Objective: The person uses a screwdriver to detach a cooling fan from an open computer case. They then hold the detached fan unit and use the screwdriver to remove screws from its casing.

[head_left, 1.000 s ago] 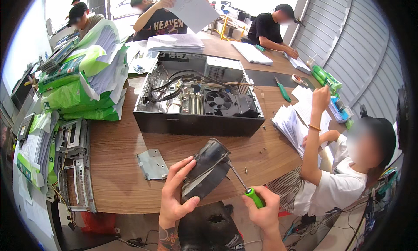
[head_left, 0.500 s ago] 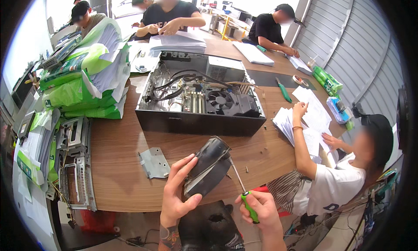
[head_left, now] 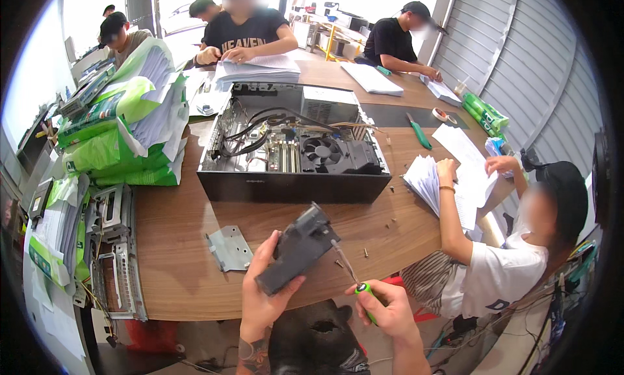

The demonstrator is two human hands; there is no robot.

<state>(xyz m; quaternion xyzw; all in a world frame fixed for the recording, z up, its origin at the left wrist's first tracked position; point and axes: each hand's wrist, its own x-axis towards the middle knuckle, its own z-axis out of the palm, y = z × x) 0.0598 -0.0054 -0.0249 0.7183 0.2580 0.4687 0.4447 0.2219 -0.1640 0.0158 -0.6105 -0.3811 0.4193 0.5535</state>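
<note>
My left hand (head_left: pixel 261 303) is closed around a black plastic part (head_left: pixel 298 250), boxy and tilted, above the table's near edge. I cannot tell exactly what kind of part it is. In my right hand (head_left: pixel 389 313) is a screwdriver (head_left: pixel 365 297) with a bright green handle. Its shaft points up and left, and the tip is close beside the part's right end; whether they touch is unclear. An open desktop computer case (head_left: pixel 292 187) lies beyond, showing a cooling fan (head_left: pixel 323 152) and black cables. A flat metal plate (head_left: pixel 229 248) rests left of my left hand.
Several small screws (head_left: pixel 366 252) lie on the wooden table (head_left: pixel 175 258). Metal drive frames (head_left: pixel 117 264) and green-wrapped paper stacks (head_left: pixel 123 157) crowd the left side. A green-handled knife (head_left: pixel 419 133) lies at right. A person in white (head_left: pixel 500 271) handles papers there; others sit across.
The black part has been turned in my left hand, so a different face shows. The screwdriver has shifted slightly left. At right, the person in white has raised one hand with a sheet.
</note>
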